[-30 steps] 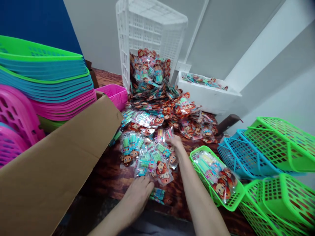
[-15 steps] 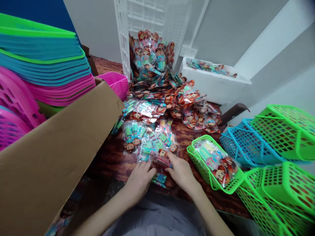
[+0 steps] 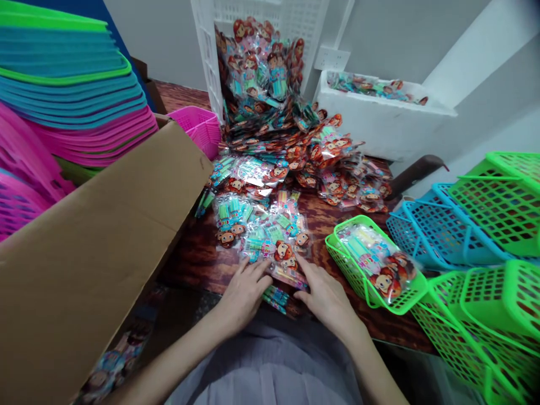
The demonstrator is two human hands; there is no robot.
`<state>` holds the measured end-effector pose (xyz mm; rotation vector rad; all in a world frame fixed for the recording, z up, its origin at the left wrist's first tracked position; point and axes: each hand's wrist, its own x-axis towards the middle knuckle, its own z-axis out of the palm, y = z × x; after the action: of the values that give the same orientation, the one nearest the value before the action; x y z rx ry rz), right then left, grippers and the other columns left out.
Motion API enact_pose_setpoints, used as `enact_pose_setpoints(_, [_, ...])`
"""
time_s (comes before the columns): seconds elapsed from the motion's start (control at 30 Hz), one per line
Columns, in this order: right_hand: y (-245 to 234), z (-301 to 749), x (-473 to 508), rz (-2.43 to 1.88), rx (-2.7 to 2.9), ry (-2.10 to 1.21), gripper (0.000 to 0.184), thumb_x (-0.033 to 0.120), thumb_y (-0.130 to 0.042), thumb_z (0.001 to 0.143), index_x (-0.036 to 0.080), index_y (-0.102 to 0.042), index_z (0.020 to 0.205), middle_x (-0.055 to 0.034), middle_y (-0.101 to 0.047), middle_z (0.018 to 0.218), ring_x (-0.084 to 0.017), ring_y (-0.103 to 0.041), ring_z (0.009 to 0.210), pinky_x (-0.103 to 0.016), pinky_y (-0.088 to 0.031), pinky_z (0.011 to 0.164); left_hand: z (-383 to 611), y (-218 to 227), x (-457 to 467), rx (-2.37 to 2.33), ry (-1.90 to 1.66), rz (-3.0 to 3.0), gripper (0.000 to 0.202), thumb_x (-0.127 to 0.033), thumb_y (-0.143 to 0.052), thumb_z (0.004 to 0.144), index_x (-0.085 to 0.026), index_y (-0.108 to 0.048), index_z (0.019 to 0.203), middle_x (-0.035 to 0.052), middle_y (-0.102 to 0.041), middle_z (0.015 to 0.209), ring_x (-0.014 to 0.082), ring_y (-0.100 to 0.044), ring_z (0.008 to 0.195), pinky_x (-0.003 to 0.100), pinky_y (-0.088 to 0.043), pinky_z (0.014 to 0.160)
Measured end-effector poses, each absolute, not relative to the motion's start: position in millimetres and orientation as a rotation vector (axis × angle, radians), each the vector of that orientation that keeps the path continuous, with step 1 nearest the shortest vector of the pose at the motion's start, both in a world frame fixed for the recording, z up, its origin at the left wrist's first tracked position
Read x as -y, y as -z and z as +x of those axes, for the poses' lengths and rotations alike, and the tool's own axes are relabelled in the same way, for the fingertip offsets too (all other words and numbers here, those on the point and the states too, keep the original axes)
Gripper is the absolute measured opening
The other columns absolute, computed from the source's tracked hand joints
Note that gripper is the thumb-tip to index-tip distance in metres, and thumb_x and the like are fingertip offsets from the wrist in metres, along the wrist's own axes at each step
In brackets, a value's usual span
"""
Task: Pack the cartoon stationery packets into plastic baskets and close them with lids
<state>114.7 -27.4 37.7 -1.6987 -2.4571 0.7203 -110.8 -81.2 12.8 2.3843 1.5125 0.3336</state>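
At the near table edge, several clear plastic packets (image 3: pixel 289 275) with cartoon-character cards and coloured sticks lie between my hands. My left hand (image 3: pixel 245 289) rests at their left side, fingers stretched forward and thumb apart. My right hand (image 3: pixel 327 292) is at their right side, its index finger reaching along the packet's edge and its thumb pointing inward. Neither hand is visibly closed around a packet. Just beyond my fingertips is a loose spread of similar packets (image 3: pixel 257 230). To the right, a green plastic basket (image 3: pixel 333 247) carries a packet on top.
A large packet heap (image 3: pixel 261 126) spills from a white crate (image 3: pixel 205 62). A white foam box (image 3: pixel 379 121) stands behind right. On the left are an open cardboard box (image 3: pixel 105 236) and stacked baskets (image 3: pixel 80 95). Blue baskets (image 3: pixel 426 225) and green baskets (image 3: pixel 455 315) crowd the right.
The view has shifted slightly, so the back of the scene appears higher. My hands stay beside the near packets, with the right hand a little farther right and more of the packets showing between them.
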Motion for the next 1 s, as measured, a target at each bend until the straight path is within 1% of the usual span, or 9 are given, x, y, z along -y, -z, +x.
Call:
enact_pose_setpoints(0.1, [-30.8, 122.2, 33.4, -1.77, 2.433, -0.631, 0.085, 0.022, -0.074, 0.071, 0.03, -0.041, 0.149, -0.0119, -0.065, 0.127, -0.036, -0.06, 0.115, -0.047, -0.049, 0.09, -109.4, -15.4, 81.3, -1.484, -0.308, 2.392, 0.033, -0.002, -0.045, 0.086, -0.018, -0.059, 0.11, 0.0132, -0.042, 0.154, 0.0273, -0.044, 0.137, 0.057, -0.025, 0.118])
enact_pose_setpoints(0.2, [-31.7, 126.6, 33.1, -1.857, 2.407, -0.617, 0.073, 0.024, -0.066, 0.078, 0.025, -0.043, 0.148, -0.0146, -0.064, 0.127, -0.037, -0.06, 0.116, -0.049, -0.049, 0.092, -107.5, -16.5, 79.6, -1.455, -0.309, 2.386, 0.031, -0.003, -0.045, 0.087, -0.018, -0.059, 0.109, 0.0142, -0.043, 0.153, 0.0272, -0.045, 0.136, 0.057, -0.026, 0.117])
enact_pose_setpoints(0.33, [-37.9, 119.4, 27.4, -1.604, 2.47, -0.859, 0.07, 0.01, -0.051, 0.079, 0.02, -0.043, 0.148, -0.0128, -0.058, 0.139, -0.029, -0.055, 0.127, -0.045, -0.045, 0.104, -102.5, -14.9, 76.5, -1.423, -0.327, 2.423, 0.026, -0.005, -0.048, 0.087, -0.018, -0.059, 0.107, 0.015, -0.042, 0.153, 0.0274, -0.047, 0.135, 0.056, -0.028, 0.117])
enact_pose_setpoints(0.47, [-38.6, 108.9, 25.7, -1.422, 2.486, -0.925, 0.067, 0.006, -0.049, 0.08, 0.021, -0.047, 0.145, -0.0085, -0.054, 0.145, -0.024, -0.052, 0.131, -0.04, -0.041, 0.11, -99.5, -14.5, 76.7, -1.407, -0.336, 2.446, 0.025, -0.005, -0.049, 0.088, -0.018, -0.058, 0.108, 0.015, -0.044, 0.152, 0.0265, -0.05, 0.133, 0.055, -0.026, 0.119])
enact_pose_setpoints(0.6, [-38.1, 109.5, 25.1, -1.554, 2.521, -0.732, 0.057, 0.01, -0.055, 0.083, 0.024, -0.053, 0.139, -0.0098, -0.064, 0.133, -0.028, -0.06, 0.12, -0.043, -0.046, 0.102, -99.9, -14.9, 79.6, -1.439, -0.338, 2.396, 0.026, -0.005, -0.049, 0.088, -0.018, -0.059, 0.108, 0.0156, -0.039, 0.155, 0.0292, -0.043, 0.139, 0.057, -0.029, 0.117])
enact_pose_setpoints(0.73, [-39.9, 117.1, 23.2, -1.563, 2.606, -0.623, 0.037, 0.018, -0.057, 0.089, 0.023, -0.062, 0.126, -0.0114, -0.068, 0.122, -0.029, -0.064, 0.111, -0.043, -0.048, 0.096, -99.7, -12.8, 81.2, -1.458, -0.337, 2.377, 0.03, -0.004, -0.047, 0.088, -0.018, -0.059, 0.113, 0.0166, -0.04, 0.154, 0.0298, -0.042, 0.139, 0.057, -0.029, 0.117])
enact_pose_setpoints(0.8, [-40.4, 122.2, 24.3, -1.556, 2.612, -0.612, 0.035, 0.022, -0.058, 0.091, 0.023, -0.062, 0.125, -0.0111, -0.07, 0.117, -0.029, -0.065, 0.108, -0.042, -0.048, 0.095, -99.2, -11.2, 81.3, -1.463, -0.357, 2.37, 0.031, -0.003, -0.047, 0.087, -0.018, -0.06, 0.111, 0.017, -0.042, 0.152, 0.0286, -0.044, 0.138, 0.057, -0.029, 0.117])
enact_pose_setpoints(0.9, [-39.5, 131.0, 28.6, -1.506, 2.619, -0.644, 0.04, 0.025, -0.063, 0.088, 0.026, -0.061, 0.127, -0.0092, -0.07, 0.112, -0.028, -0.064, 0.104, -0.042, -0.047, 0.092, -99.0, -9.0, 80.9, -1.466, -0.361, 2.386, 0.029, -0.002, -0.046, 0.086, -0.018, -0.059, 0.107, 0.0159, -0.044, 0.151, 0.0274, -0.046, 0.136, 0.055, -0.03, 0.117])
enact_pose_setpoints(1.0, [-35.3, 139.3, 29.6, -1.476, 2.548, -0.747, 0.026, 0.028, -0.06, 0.089, 0.025, -0.067, 0.114, -0.0079, -0.07, 0.106, -0.028, -0.064, 0.098, -0.04, -0.048, 0.087, -98.9, -8.1, 80.5, -1.467, -0.353, 2.407, 0.028, -0.002, -0.046, 0.087, -0.018, -0.059, 0.106, 0.0152, -0.046, 0.149, 0.0276, -0.046, 0.135, 0.054, -0.03, 0.117])
